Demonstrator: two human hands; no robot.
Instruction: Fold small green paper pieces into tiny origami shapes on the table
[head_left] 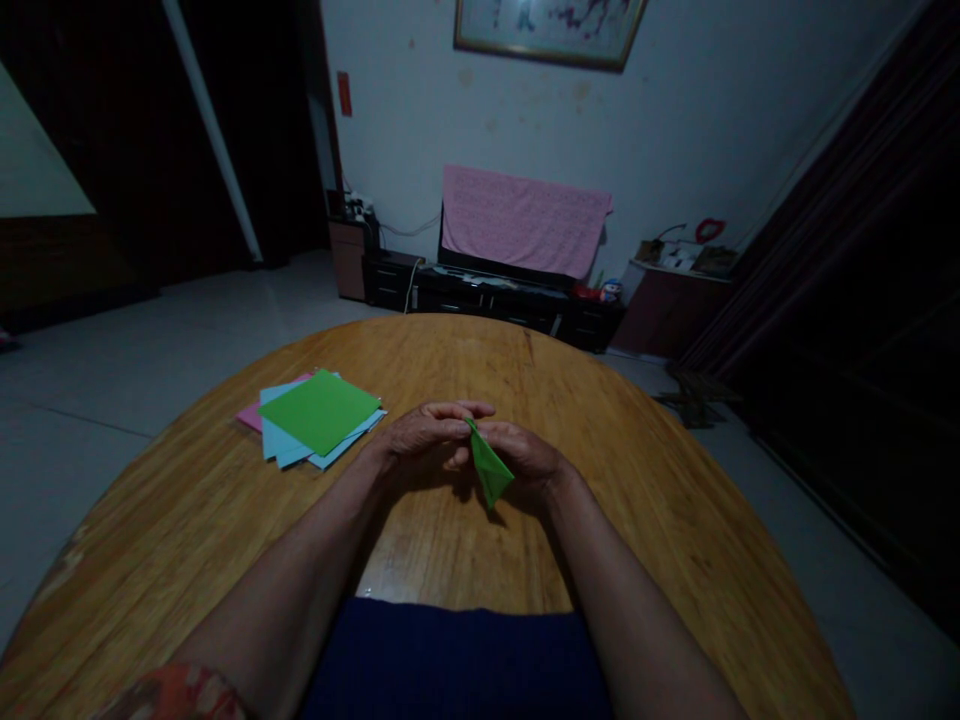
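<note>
Folded green paper [489, 464] pinched, grip closed between left hand [424, 432] and right hand [521, 452], above wooden table [457, 540]; coloured paper stack [319, 415] nearby.

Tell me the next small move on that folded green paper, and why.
I'd judge it best to sharpen the crease: pinch along the folded green paper with the right hand while the left hand steadies it. Its point hangs loosely below the fingers, so pressing it against the wooden table may help.
</note>
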